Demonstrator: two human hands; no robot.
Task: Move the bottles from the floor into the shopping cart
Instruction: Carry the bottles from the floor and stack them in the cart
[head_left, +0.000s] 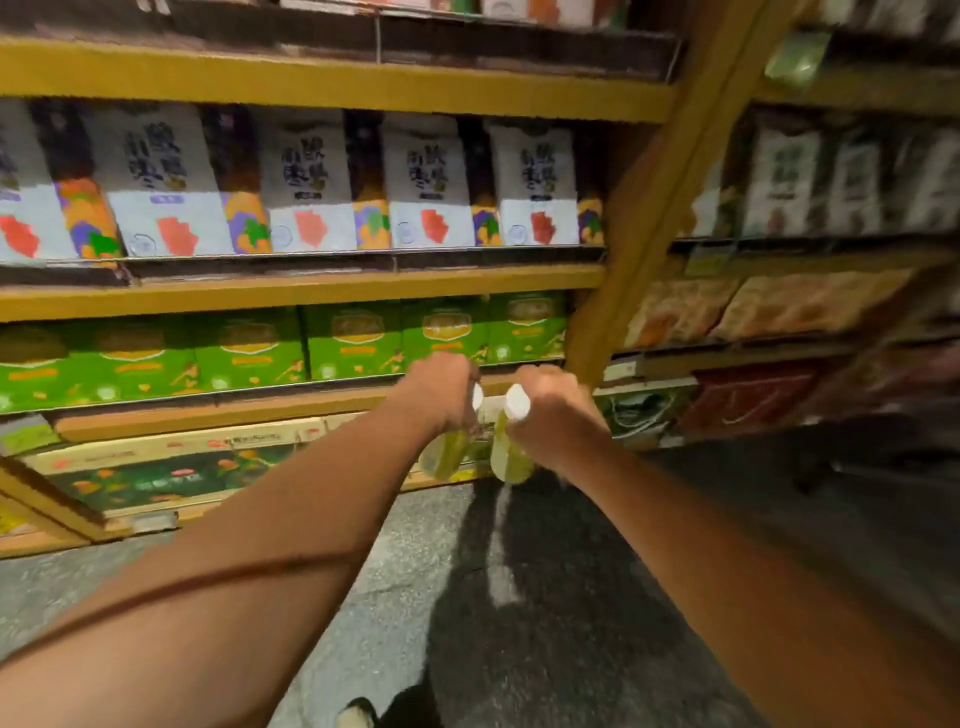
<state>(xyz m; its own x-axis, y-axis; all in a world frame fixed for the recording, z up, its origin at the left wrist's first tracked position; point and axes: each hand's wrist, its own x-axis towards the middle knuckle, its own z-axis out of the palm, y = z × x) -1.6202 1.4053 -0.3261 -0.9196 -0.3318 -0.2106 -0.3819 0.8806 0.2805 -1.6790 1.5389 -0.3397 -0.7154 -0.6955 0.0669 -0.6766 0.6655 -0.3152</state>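
While both arms stretch forward above the floor (415, 571): left hand (441, 389), fingers curled round the neck of left bottle (444, 454); right hand (556, 410), likewise gripping right bottle (511, 457). Both hang cap-up, side by side, off the floor. Shopping cart: not in view.

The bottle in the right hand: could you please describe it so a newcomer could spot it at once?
Find the slanting yellow shelf post and follow it down to its foot. There the right hand grips a yellow-green bottle by the neck. Unlike the other bottle in the left hand, its round white cap shows in full.
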